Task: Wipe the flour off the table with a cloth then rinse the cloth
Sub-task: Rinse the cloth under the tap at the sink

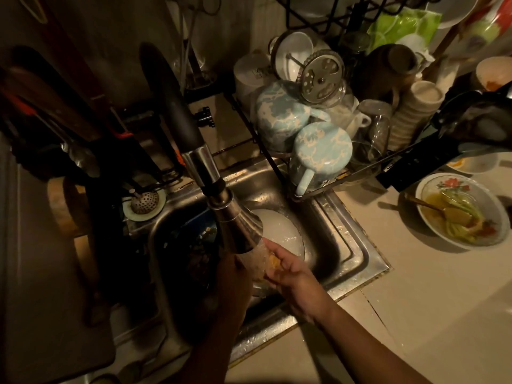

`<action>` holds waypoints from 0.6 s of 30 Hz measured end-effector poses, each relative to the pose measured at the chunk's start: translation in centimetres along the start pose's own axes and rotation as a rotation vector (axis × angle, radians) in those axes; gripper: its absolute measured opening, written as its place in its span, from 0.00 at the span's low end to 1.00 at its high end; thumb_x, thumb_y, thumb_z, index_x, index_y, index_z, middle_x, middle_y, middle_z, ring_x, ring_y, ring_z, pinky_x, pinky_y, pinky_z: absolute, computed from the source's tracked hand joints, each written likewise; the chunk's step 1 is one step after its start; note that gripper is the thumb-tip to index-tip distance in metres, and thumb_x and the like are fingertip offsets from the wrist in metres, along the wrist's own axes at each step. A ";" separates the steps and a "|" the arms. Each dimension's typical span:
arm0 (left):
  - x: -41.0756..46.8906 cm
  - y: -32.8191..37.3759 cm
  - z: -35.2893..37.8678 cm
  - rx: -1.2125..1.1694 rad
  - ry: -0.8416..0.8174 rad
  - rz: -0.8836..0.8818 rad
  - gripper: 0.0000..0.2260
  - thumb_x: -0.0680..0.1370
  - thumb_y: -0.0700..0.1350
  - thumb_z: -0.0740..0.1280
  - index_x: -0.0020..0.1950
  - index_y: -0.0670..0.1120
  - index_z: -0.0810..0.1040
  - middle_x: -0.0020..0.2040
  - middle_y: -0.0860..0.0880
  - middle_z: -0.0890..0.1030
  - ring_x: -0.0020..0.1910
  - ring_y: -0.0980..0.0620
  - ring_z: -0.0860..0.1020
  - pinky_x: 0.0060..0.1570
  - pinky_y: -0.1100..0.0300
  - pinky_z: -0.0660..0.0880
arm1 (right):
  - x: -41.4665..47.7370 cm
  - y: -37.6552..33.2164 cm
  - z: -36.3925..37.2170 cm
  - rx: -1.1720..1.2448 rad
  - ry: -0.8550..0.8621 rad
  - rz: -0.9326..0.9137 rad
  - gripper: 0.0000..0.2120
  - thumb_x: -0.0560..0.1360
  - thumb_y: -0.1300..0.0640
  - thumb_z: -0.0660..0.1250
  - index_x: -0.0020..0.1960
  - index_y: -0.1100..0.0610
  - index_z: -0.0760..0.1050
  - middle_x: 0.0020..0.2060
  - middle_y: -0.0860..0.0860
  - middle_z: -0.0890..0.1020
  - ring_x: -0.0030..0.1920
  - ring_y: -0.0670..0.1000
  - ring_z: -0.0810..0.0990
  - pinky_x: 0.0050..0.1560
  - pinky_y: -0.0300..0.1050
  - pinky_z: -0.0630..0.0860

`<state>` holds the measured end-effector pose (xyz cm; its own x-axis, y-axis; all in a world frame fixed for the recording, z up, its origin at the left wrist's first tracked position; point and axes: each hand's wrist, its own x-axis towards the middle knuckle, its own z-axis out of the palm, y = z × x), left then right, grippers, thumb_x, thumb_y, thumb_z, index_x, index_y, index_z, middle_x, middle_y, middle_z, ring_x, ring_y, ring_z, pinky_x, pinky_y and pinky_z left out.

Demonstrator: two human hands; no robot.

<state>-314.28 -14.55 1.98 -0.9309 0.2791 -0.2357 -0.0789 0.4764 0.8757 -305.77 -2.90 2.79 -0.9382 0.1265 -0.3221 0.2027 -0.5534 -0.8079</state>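
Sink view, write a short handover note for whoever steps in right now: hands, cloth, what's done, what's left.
Left hand and right hand are over the steel sink, together holding the small orange-yellow cloth under the running metal faucet head.
A white plate lies in the basin beneath.
Rinsing is under way; the table isn't in view, so wiping can't be confirmed.
Left: finish rinsing, wring, shut off water.

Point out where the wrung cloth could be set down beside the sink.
Bare counter lies right of the sink, below the leftover bowl. Behind the sink it is crowded: the dish rack holds stacked mugs. The left side is too dark to judge.
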 end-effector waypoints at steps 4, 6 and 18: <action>0.7 -0.8 -0.4 0.209 0.130 0.016 0.07 0.77 0.34 0.65 0.52 0.36 0.80 0.48 0.41 0.82 0.49 0.43 0.81 0.49 0.53 0.78 | 0.2 0.4 0.3 -0.486 0.145 -0.068 0.29 0.77 0.62 0.68 0.76 0.54 0.64 0.64 0.48 0.79 0.65 0.47 0.78 0.67 0.47 0.74; -0.3 0.4 -0.3 0.101 0.007 0.124 0.09 0.77 0.39 0.64 0.56 0.40 0.79 0.51 0.45 0.82 0.52 0.46 0.81 0.53 0.57 0.78 | 0.5 0.3 0.7 -0.413 0.339 -0.105 0.22 0.76 0.66 0.70 0.68 0.54 0.73 0.54 0.48 0.85 0.55 0.46 0.83 0.59 0.47 0.80; 0.7 -2.9 0.5 0.442 -0.219 0.039 0.13 0.67 0.47 0.76 0.47 0.40 0.84 0.43 0.46 0.84 0.42 0.51 0.82 0.37 0.74 0.73 | 1.7 0.4 0.4 -0.794 0.400 -0.277 0.08 0.80 0.57 0.67 0.56 0.50 0.83 0.36 0.36 0.84 0.37 0.41 0.83 0.40 0.32 0.76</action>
<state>-314.51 -15.29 -0.89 -0.8296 0.4497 -0.3311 0.1573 0.7570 0.6342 -307.45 -3.28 2.11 -0.8453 0.5259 -0.0945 0.2575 0.2459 -0.9345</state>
